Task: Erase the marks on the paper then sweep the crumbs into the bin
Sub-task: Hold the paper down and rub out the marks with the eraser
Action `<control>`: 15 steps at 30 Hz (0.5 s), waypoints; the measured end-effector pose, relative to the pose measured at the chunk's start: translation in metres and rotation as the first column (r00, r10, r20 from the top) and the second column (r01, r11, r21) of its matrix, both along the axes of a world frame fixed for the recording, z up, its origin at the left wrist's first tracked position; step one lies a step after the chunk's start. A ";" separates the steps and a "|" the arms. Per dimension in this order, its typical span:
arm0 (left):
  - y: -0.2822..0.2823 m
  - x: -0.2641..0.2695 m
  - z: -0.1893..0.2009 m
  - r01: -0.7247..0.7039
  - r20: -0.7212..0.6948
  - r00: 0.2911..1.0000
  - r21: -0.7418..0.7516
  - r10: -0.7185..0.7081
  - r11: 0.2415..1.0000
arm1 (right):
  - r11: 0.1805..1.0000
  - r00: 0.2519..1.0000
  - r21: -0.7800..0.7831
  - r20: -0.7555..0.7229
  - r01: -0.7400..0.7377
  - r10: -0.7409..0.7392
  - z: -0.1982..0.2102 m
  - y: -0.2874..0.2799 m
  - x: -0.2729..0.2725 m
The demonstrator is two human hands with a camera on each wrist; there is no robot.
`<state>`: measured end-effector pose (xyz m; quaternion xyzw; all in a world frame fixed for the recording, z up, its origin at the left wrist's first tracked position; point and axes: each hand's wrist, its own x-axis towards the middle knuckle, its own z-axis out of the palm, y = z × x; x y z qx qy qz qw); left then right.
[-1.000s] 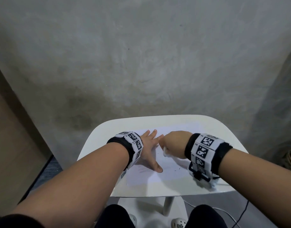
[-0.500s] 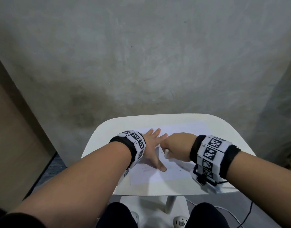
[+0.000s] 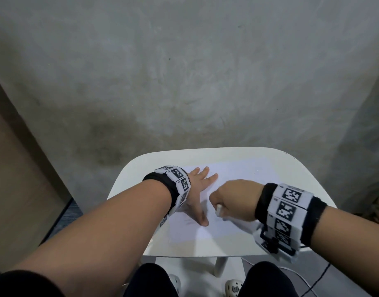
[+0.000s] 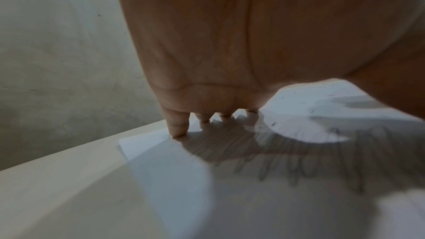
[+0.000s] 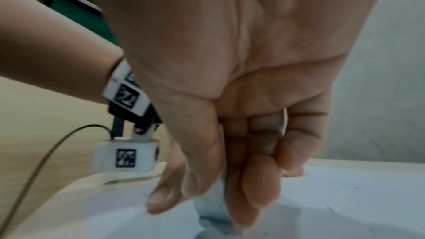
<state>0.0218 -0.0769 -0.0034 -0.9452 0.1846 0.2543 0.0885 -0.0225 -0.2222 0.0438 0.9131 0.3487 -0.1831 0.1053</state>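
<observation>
A white sheet of paper (image 3: 231,181) lies on a small white table (image 3: 154,161). My left hand (image 3: 198,189) presses flat on the paper's left part with fingers spread. Grey pencil scribbles (image 4: 310,163) run across the paper below the left palm (image 4: 230,43). My right hand (image 3: 233,198) pinches a white eraser (image 3: 219,209) and holds its end down on the paper, right of the left thumb. In the right wrist view the eraser (image 5: 212,199) sits between thumb and fingers. Small dark crumbs (image 4: 312,111) dot the paper. No bin is in view.
A grey concrete wall (image 3: 184,71) stands behind the table. A brown panel (image 3: 17,168) is at the left. A woven object (image 3: 377,206) sits at the right edge. Cables (image 3: 302,277) and my feet lie under the table's near edge.
My right hand with the eraser has slid right and toward me across the paper. The left hand has stayed pressed on the sheet.
</observation>
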 end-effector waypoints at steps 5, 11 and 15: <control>0.000 0.000 0.000 0.002 -0.005 1.000 -0.007 -0.002 1.000 | 0.994 0.998 -0.106 -0.055 -0.015 0.009 0.011 0.004 0.003; 0.000 0.002 -0.006 -0.012 0.014 1.000 0.029 0.011 1.000 | 0.997 0.994 -0.069 -0.108 -0.032 0.025 0.003 0.014 -0.009; -0.002 0.000 0.001 -0.014 0.001 1.000 -0.003 0.014 1.000 | 0.991 0.995 -0.113 -0.061 0.077 -0.084 0.007 0.012 0.008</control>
